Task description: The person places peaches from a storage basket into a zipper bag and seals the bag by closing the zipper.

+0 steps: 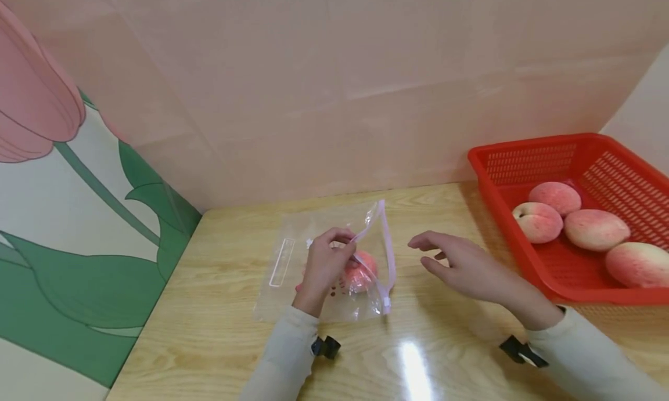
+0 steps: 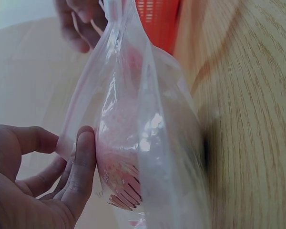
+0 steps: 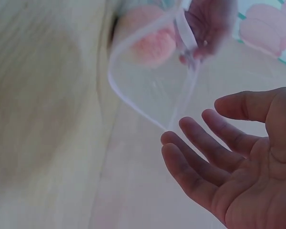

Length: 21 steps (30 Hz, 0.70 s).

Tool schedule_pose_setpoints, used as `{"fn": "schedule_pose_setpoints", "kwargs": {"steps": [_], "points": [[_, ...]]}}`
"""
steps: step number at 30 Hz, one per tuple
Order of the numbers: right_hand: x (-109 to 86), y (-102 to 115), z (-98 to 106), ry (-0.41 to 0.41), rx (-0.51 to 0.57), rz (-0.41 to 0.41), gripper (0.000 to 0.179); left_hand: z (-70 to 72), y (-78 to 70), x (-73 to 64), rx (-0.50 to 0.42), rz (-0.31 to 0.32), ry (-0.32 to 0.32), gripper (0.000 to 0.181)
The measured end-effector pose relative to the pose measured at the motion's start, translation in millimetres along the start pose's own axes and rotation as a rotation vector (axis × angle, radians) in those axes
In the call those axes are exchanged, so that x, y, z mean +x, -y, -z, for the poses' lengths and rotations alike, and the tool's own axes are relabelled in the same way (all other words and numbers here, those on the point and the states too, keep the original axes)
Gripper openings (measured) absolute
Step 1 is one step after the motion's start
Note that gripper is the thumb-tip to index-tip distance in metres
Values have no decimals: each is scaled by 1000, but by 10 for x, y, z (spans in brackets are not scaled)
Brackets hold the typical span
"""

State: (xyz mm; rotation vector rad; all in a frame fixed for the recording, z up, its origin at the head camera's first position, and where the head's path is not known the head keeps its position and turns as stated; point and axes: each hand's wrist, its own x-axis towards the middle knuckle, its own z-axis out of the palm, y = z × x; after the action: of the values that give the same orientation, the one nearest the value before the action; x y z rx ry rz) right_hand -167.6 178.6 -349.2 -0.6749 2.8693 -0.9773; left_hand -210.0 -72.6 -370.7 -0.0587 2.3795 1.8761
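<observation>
A clear zip bag (image 1: pixel 292 256) with a lilac zip edge lies on the wooden table, its mouth gaping toward the right. Inside it rests a pink peach (image 1: pixel 362 273), seen through the plastic. My left hand (image 1: pixel 330 262) pinches the upper lip of the bag's mouth between thumb and fingers; the left wrist view shows this pinch on the zip edge (image 2: pixel 71 119). To the right of the mouth, my right hand (image 1: pixel 460 264) hovers with fingers loosely bent and nothing in them. In the right wrist view its palm (image 3: pixel 262 191) is bare, apart from the bag.
A red plastic basket (image 1: pixel 502 238) stands at the right with several peaches (image 1: pixel 596 230) in it. Behind the table rises a pinkish covered wall (image 1: pixel 313 99). A tulip-patterned panel (image 1: pixel 104 285) borders the left side. A zip slider (image 1: pixel 386 304) sits at the bag's near corner.
</observation>
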Motion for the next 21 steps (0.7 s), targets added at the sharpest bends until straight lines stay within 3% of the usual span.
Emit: {"fn": "schedule_pose_setpoints", "kwargs": {"steps": [14, 21], "points": [[-209, -309, 531, -110, -77, -54, 38, -6, 43, -3, -32, -44, -16, 13], [-352, -654, 888, -197, -150, -214, 46, -18, 43, 12, -29, -32, -27, 12]]}}
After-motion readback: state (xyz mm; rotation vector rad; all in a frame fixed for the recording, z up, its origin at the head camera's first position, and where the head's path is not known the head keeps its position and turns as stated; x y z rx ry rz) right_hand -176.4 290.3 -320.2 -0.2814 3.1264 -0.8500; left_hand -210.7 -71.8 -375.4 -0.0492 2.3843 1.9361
